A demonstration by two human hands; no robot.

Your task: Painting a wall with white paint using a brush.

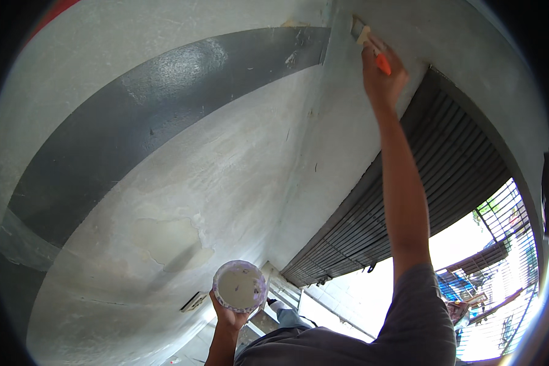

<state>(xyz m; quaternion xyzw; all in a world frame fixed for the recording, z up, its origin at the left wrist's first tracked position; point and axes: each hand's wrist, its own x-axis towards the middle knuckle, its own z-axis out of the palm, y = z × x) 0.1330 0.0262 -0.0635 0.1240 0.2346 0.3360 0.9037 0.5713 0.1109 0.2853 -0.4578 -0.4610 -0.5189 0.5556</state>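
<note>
My right hand [384, 76] is raised high on an outstretched arm, closed round a paintbrush [364, 35] with a pale body and an orange handle end. The brush's head is up against the grey wall [341, 91], just right of the inside corner; its bristles are too small to make out clearly. Low down, my left hand [230, 316] grips a round tub [264, 287] from below and the side. Purplish smears mark its rim, and off-white liquid [239, 288] lies inside, with a few dark specks.
A dark grey painted band [134, 104] curves across the left wall, above a bare, peeled patch [171, 238]. On the right hangs a dark slatted shutter [421, 165] over a bright opening with a metal grille [512, 244]. A switch plate [194, 301] sits low on the left wall.
</note>
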